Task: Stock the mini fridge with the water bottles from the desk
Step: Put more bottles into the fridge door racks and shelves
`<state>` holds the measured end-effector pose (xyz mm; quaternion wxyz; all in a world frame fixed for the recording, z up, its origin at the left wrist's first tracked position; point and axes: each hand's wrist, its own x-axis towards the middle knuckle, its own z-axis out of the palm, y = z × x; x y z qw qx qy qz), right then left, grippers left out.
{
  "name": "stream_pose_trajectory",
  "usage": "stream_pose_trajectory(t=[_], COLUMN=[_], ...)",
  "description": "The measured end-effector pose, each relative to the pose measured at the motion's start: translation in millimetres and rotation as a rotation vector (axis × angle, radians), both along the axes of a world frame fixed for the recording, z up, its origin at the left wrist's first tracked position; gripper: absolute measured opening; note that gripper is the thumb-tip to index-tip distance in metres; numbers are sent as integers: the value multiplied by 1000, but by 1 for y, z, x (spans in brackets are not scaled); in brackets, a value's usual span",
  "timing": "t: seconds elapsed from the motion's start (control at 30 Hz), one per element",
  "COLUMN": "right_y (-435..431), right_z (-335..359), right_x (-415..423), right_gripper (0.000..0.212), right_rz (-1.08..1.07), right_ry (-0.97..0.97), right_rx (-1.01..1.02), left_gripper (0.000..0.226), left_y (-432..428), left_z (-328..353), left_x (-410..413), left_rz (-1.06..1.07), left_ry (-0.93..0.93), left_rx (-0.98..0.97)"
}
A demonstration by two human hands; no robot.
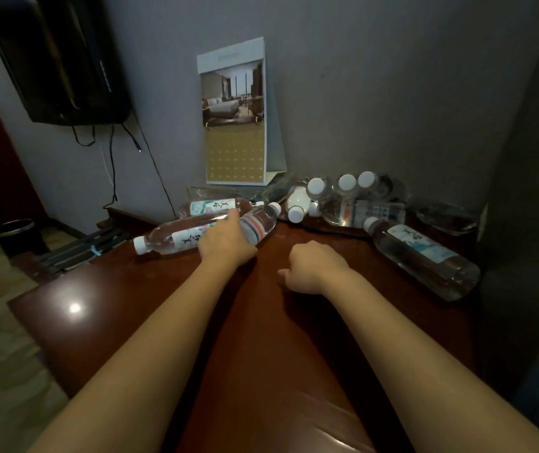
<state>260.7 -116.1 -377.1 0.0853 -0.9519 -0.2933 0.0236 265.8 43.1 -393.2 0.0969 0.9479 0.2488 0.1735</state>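
Meanwhile, the left hand (pixel 228 238) wraps a clear plastic striped-label water bottle (pixel 260 223) at 11 o'clock on the brown tabletop (pixel 130 305); the right hand (pixel 313 269) rests fisted, empty. A careless lift could roll the neighbouring white-capped bottle (pixel 170 238) off the edge

Desk top: reddish-brown wooden desk (pixel 124 308); lacquered, smooth and glossy, mirroring a bright spot of light.
Striped bottle: clear plastic water bottle with a red-and-grey striped label (pixel 261 223), far left on the desk; shiny wall.
Bottle cluster: clear plastic bottles with white caps (pixel 346 197), along the desk's back edge; glossy.
Card: tall white paper card with a hotel-room photo (pixel 235 119), at the desk's back; faint sheen.
Wall: grey wall (pixel 376 93) behind the desk; matt.
Bin: dark round bin (pixel 16 237), left of the desk; shiny rim.
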Motion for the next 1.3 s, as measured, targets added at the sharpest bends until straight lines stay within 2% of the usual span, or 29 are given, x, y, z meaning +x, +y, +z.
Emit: stream_pose_trajectory(t=[0.13,0.23,0.37,0.53,0.67,0.77,0.8,0.87,0.93,0.97,1.03,1.13,1.2,1.3], right_y=[-1,-3,-6,-13,-29,-45,-53,-72,-94,-106,-129,-167,-192,-226], right_z=[0,-1,-7,-12,-15,-22,-23,-16,-3,6,26,59,80,102], right_x=[-4,-7,-12,-34,-69,-100,-111,-138,-163,-172,-186,-207,-226,-250], right_gripper=[34,35,33,56,54,52,53,48,44,44,58,85,96,89], right_rz=[-15,-25,-42,40,30,21,20,15,39,53,135,306,398,412], right_ry=[6,16,56,168,249,316,375,628,827,864,895,910,870,741], right_rx=[-10,5,-11,-161,-135,68,219,610,988,1091,1218,1296,1301,1319], left_gripper=[66,54,53,50,49,48,48,48,44,39,28,43,52,57], left_y=[8,7,-7,-33,-51,-67,-73,-86,-102,-112,-133,-163,-185,-225], left_z=[2,-4,-3,-8,-7,-4,-3,3,17,25,44,68,83,99], left_x=[-11,-28,-59,-106,-149,-183,-194,-214,-231,-238,-255,-274,-281,-286], left_rz=[-40,-103,-140,-167,-232,-303,-323,-354,-416,-472,-647,-951,-1115,-1239], left_ry=[5,-28,-30,-63,-101,-146,-170,-227,-291,-319,-300,-96,60,161], left_rx=[-98,-101,-85,-5,-52,-189,-233,-350,-575,-735,-1106,-1537,-1672,-1758])
